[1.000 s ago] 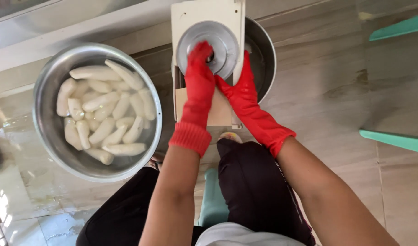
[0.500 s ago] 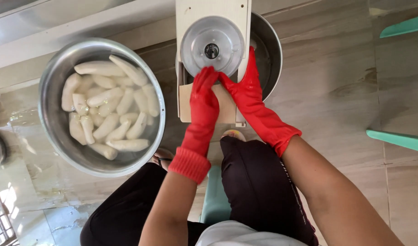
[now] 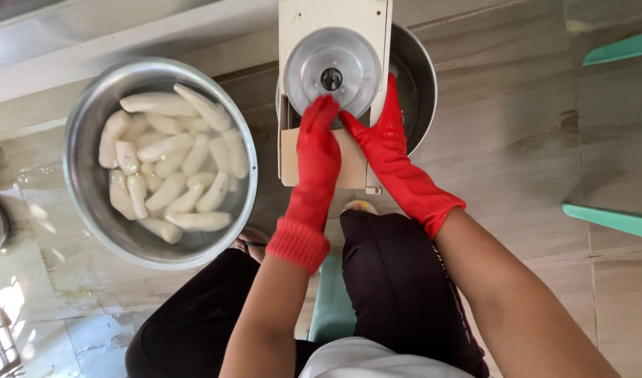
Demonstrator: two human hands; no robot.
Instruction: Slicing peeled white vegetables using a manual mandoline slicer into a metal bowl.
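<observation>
Shiny steel bowl point(image 3: 79, 182) left of the slicer point(image 3: 333, 42), whose round disc point(image 3: 333, 70) is dull brushed metal on matt cream plastic. Both hands wear glossy red rubber gloves point(image 3: 391, 147).

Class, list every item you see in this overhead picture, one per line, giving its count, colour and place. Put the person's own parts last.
Large metal bowl: one, silver, on the floor at left.
Peeled roots: many, whitish, lying in water inside the large metal bowl.
Slicer board: one, cream, at top centre, resting over a second bowl.
Round blade disc: one, silver with a dark hub, set in the slicer board.
Second bowl: one, silver, under the slicer board, mostly hidden.
Stool seat: one, pale teal, between the legs.
Teal bars: two, at the right edge.
Tiled floor: grey-brown, wet at left.
Left hand: red glove, on the slicer board below the disc.
Right hand: red glove, beside the disc.
</observation>
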